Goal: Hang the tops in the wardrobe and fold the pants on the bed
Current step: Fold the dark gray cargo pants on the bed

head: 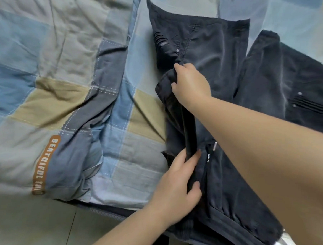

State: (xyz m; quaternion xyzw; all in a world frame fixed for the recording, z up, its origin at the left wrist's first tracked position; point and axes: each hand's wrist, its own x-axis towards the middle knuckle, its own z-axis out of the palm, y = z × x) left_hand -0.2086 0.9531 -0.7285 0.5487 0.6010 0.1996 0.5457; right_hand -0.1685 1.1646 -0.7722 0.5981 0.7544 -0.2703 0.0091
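My left hand (175, 184), nearest, pinches a raised dark fold at the waist end of the pants (224, 175), thumb on one side and fingers on the other. Just beside it on the pants lies a drawstring (210, 157) with a metal tip. The pants lie on the patchwork quilt (62, 71), along its right side, waistband toward me. Farther up the same fold, my right hand (189, 84) grips bunched cloth, fingers curled into it. Beyond, right of the pants, a second dark garment (285, 83) lies flat, possibly another pair; blur prevents certainty.
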